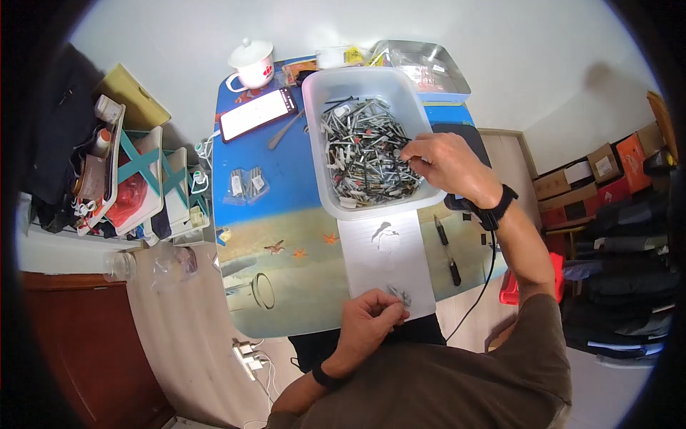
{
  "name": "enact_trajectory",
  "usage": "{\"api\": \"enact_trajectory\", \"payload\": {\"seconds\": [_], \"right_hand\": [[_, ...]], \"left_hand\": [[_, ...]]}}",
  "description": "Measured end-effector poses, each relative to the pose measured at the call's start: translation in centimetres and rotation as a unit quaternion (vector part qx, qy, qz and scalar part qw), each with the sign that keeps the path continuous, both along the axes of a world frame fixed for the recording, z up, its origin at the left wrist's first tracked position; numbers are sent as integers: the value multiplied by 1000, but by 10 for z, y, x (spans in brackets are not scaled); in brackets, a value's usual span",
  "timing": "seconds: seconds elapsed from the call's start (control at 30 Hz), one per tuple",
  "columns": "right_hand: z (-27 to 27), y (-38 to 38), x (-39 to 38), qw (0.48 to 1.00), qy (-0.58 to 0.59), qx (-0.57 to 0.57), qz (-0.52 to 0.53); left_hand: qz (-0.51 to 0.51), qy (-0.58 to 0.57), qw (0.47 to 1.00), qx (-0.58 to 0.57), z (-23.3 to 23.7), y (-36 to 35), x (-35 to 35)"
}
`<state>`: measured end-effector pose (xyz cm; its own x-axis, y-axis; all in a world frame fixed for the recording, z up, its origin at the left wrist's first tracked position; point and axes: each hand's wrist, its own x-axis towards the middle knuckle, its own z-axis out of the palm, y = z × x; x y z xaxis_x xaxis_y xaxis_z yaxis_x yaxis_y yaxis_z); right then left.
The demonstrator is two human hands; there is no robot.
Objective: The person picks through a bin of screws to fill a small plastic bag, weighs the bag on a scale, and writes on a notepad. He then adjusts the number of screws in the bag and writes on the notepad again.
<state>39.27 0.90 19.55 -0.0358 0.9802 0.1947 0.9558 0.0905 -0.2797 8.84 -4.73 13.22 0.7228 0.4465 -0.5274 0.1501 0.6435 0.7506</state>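
Note:
My right hand (443,163) reaches into a clear plastic tub (314,93) full of several small metal and black parts (361,154); its fingertips pinch at the pile near the tub's right side. My left hand (368,318) rests at the table's near edge, its fingers closed on a small bundle of thin metal pieces (399,294) over a white sheet (389,261). Both wrists wear black bands.
A blue picture-print table (279,236) carries a phone (257,113), a white lidded mug (251,64), two small bags (246,184), a spoon (284,131), and black pens (449,250). A cluttered rack (136,179) stands left, boxes right.

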Motion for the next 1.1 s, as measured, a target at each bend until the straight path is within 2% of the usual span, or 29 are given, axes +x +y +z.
{"api": "enact_trajectory", "payload": {"seconds": [0.07,0.17,0.23,0.33,0.47,0.53,0.67,0.83,1.1], "right_hand": [[-5,13,-2,1000,-9,-24,-5],[-15,31,-3,999,-27,-10,41],[-22,40,-3,989,-118,-71,51],[-24,46,-5,977,-172,-118,46],[-31,43,-2,978,-168,-118,40],[-34,42,2,996,-65,-67,5],[-36,42,4,995,-71,-61,-19],[-33,37,2,999,-44,18,3],[-34,34,3,997,-59,-17,50]], "left_hand": [[-13,-9,1000,-6,-2,1,-1],[-17,-10,1000,-17,-3,2,-1],[-20,-10,1000,-18,-2,3,-1],[-18,-22,999,-21,-5,3,-2],[-21,-33,999,-22,-6,3,-3],[-23,-33,999,-17,-7,3,-3],[-21,-36,999,-22,-9,2,-5],[-29,-18,999,-32,-6,3,-3],[-37,-20,999,-24,-8,4,-3]]}}
